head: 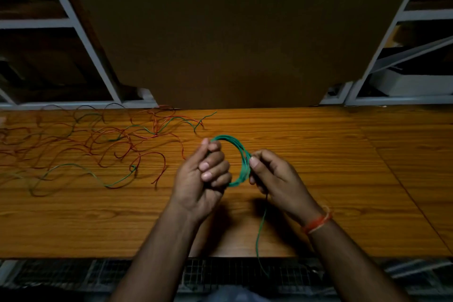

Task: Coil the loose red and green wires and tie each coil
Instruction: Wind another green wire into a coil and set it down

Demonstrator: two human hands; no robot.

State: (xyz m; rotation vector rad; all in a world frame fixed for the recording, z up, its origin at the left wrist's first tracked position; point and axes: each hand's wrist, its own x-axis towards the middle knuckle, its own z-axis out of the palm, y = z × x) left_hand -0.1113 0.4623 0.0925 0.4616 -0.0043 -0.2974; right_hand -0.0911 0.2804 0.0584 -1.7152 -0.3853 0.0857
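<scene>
A green wire coil [236, 148] of several loops is held upright above the wooden table [318, 167], between both hands. My left hand [203, 179] grips the coil's left side with curled fingers. My right hand [272, 174] pinches the coil's right side, and a green tail [259, 233] hangs from it past the table's front edge. Loose red wires [103, 144] and loose green wires [81, 169] lie tangled on the table to the left.
A large brown board [232, 32] stands upright behind the table. Grey metal shelf frames [78, 32] flank it on both sides. A wire-mesh surface [73, 274] shows below the table's front edge. An orange thread band [317, 223] circles my right wrist.
</scene>
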